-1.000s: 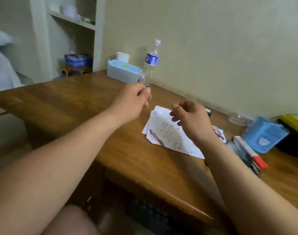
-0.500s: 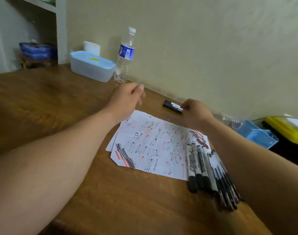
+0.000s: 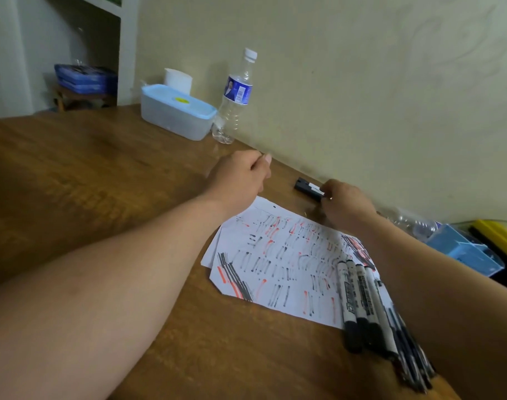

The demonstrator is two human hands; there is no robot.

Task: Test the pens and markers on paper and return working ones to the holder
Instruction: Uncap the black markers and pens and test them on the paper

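Brown wooden desk (image 3: 108,174) runs up to a pale wall, with an open shelf unit behind its far-left corner holding stacked blue trays (image 3: 84,77).

Head view: a frosted plastic box (image 3: 174,116) with a pale blue lid stands closed by the wall, and what it holds cannot be made out. A white cup (image 3: 178,79) is just behind it and a clear water bottle (image 3: 236,96) stands upright just beside it. At the right edge a blue holder (image 3: 465,252) lies tilted, its inside too blurred to read, next to a yellow box (image 3: 500,235).

Scribbled paper (image 3: 275,269), marked in black and red strokes, lies mid-desk. A bunch of markers (image 3: 362,301) rests on its right corner, partly covered by the right forearm. One black marker (image 3: 308,187) lies beyond the paper against the wall; the right hand (image 3: 347,203) pinches its near end. The left hand (image 3: 240,177) hovers past the paper's far corner, fingers curled inward; whether it holds anything I cannot tell.
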